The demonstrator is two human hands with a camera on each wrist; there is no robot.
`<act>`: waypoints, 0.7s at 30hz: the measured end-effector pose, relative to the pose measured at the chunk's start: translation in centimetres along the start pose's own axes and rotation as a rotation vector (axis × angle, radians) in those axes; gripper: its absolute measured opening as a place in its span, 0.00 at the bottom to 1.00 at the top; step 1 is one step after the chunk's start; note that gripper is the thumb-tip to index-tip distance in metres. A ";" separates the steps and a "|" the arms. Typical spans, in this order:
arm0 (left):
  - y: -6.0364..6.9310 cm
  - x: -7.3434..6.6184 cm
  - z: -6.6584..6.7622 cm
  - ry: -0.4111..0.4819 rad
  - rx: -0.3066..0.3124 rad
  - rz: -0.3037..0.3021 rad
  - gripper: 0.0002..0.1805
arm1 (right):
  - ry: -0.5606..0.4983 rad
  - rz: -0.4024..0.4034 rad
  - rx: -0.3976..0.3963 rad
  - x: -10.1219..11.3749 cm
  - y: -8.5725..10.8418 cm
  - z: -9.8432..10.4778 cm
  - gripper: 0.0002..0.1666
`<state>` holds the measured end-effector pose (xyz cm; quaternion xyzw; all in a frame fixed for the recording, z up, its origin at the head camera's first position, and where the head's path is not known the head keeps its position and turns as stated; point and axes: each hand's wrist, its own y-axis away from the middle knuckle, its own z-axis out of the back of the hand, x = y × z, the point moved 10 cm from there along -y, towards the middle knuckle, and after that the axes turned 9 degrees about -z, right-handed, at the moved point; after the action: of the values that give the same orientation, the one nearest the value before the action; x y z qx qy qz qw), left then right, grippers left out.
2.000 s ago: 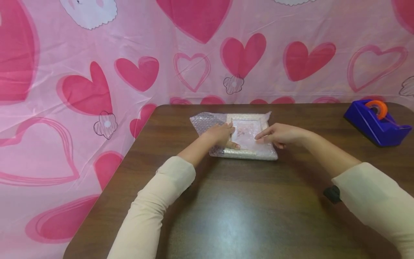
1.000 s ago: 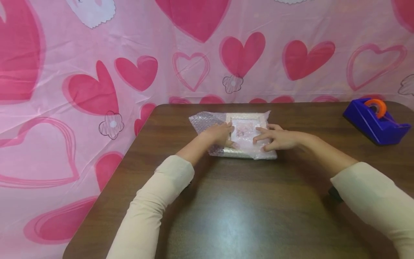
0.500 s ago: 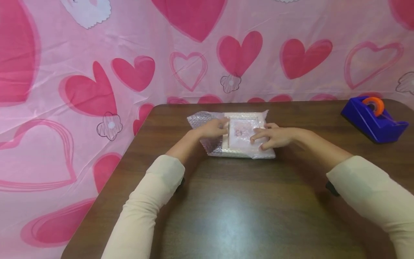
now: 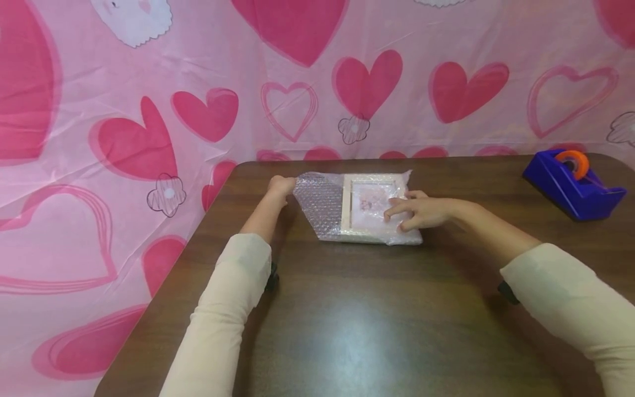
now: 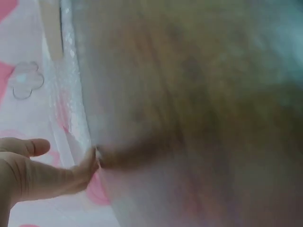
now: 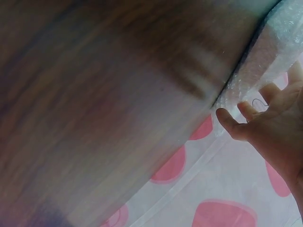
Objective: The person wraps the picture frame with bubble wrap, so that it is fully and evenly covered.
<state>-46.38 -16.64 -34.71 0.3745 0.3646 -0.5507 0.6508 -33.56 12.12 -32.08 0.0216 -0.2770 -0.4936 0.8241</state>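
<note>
A cream picture frame lies on the brown table, with clear bubble wrap folded over its right part and spreading out past its left side. My left hand is at the wrap's far left corner. In the left wrist view, a fingertip of the left hand meets the wrap's edge, and the thumb stands apart. My right hand rests with spread fingers on the wrapped right half of the frame. In the right wrist view, the right hand is beside the wrap.
At the back right of the table stands a blue tape dispenser with an orange tape roll core. Behind the table hangs a pink cloth with hearts. The table's left edge runs near the left forearm.
The left hand has lifted off the frame and moved left to the wrap's corner, uncovering the frame's left side. The right hand has spread its fingers over the frame's right part and stays there.
</note>
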 end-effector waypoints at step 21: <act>-6.3 6.9 -4.0 0.354 0.182 0.299 0.09 | -0.019 0.009 -0.006 -0.1 -0.1 -0.1 0.23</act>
<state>-52.01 -16.87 -43.17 0.5721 0.3623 -0.4048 0.6145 -33.67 12.12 -32.22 0.0135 -0.2834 -0.4908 0.8238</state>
